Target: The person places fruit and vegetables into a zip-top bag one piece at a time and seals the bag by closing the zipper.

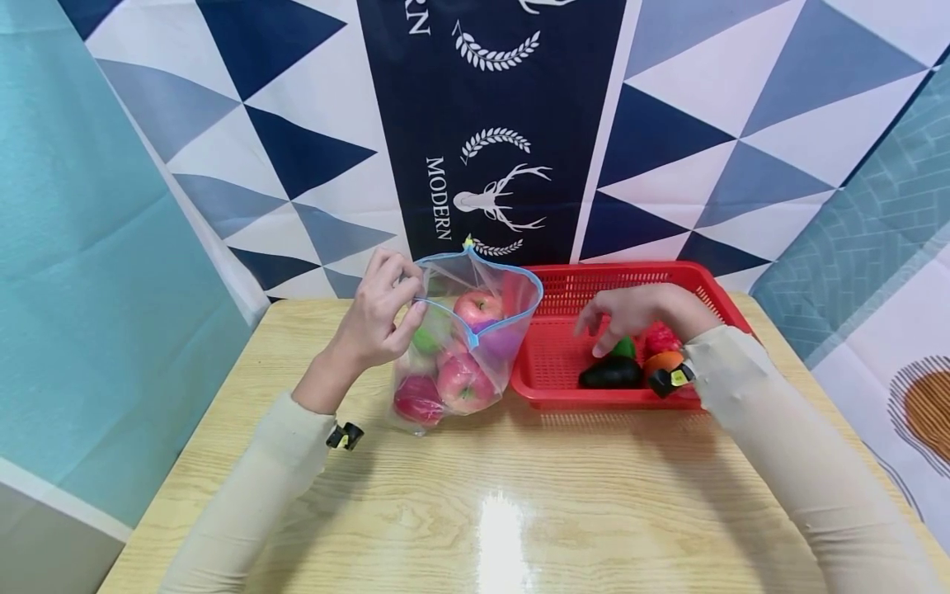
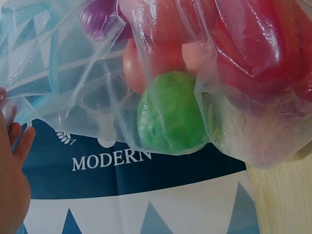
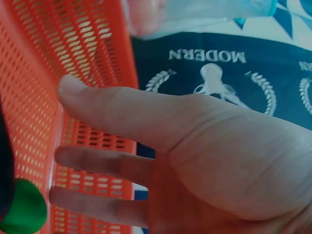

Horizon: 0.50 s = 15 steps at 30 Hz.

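Note:
My left hand [image 1: 383, 309] pinches the blue-edged rim of a clear zip bag [image 1: 512, 363], which stands on the table with its mouth open. Inside the bag are several apples, one of them at the front [image 1: 465, 383], plus a green round item [image 2: 173, 114] and a purple one [image 2: 100, 18]. Over the red basket [image 1: 609, 404] hovers my right hand [image 1: 638, 312], its fingers extended and holding nothing. Beneath that hand lie a black eggplant-like piece [image 1: 612, 373], a green piece [image 1: 624, 347], an orange piece [image 1: 663, 363] and a red bumpy piece [image 1: 660, 339].
The wooden table [image 1: 445, 511] carries the bag and basket side by side near its back edge. Behind them hangs a patterned cloth [image 1: 490, 107] with triangles and a deer print. A pale teal cloth [image 1: 111, 272] borders the left side.

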Each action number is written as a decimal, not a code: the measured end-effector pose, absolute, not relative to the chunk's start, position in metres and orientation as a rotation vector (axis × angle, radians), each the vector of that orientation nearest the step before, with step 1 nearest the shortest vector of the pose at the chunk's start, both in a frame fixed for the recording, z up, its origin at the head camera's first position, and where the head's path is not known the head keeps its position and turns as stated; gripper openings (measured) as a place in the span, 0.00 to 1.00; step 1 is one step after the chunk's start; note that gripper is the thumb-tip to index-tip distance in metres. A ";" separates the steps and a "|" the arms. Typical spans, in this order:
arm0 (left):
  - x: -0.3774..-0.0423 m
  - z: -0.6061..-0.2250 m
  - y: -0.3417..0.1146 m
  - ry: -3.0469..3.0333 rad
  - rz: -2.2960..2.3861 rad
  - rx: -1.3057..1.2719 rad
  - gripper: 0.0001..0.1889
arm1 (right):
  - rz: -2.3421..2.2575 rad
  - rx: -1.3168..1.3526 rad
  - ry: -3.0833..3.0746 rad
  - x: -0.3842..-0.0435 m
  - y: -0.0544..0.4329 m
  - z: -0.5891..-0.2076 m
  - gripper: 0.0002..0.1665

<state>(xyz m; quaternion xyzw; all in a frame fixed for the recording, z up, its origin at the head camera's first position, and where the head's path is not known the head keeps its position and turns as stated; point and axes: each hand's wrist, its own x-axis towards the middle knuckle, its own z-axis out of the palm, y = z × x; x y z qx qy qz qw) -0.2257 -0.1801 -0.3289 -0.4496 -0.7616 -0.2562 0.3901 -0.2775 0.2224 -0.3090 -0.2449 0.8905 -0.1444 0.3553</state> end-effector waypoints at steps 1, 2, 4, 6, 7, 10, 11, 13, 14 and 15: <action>-0.226 -0.329 -0.180 -1.941 -0.652 -1.140 0.11 | -0.376 -0.606 2.275 -0.278 0.224 -0.311 0.31; -0.225 -0.329 -0.180 -1.945 -0.651 -1.138 0.11 | -0.381 -0.585 2.253 -0.279 0.225 -0.313 0.31; -0.225 -0.329 -0.180 -1.952 -0.650 -1.133 0.11 | -0.390 -0.544 2.229 -0.279 0.228 -0.317 0.30; -0.226 -0.329 -0.180 -1.954 -0.650 -1.131 0.11 | -0.412 -0.509 2.215 -0.279 0.230 -0.320 0.29; -0.226 -0.330 -0.181 -1.954 -0.651 -1.131 0.11 | -0.418 -0.503 2.211 -0.280 0.231 -0.322 0.29; -0.226 -0.330 -0.181 -1.957 -0.650 -1.128 0.11 | -0.426 -0.479 2.194 -0.280 0.232 -0.328 0.29; -0.226 -0.330 -0.181 -1.958 -0.649 -1.129 0.11 | -0.421 -0.483 2.183 -0.280 0.232 -0.330 0.30; -0.226 -0.330 -0.181 -1.959 -0.648 -1.131 0.11 | -0.412 -0.496 2.152 -0.282 0.232 -0.334 0.30; -0.226 -0.330 -0.181 -1.959 -0.648 -1.132 0.11 | -0.406 -0.502 2.139 -0.282 0.232 -0.335 0.31; -0.226 -0.330 -0.181 -1.958 -0.648 -1.133 0.11 | -0.405 -0.512 2.122 -0.283 0.232 -0.336 0.31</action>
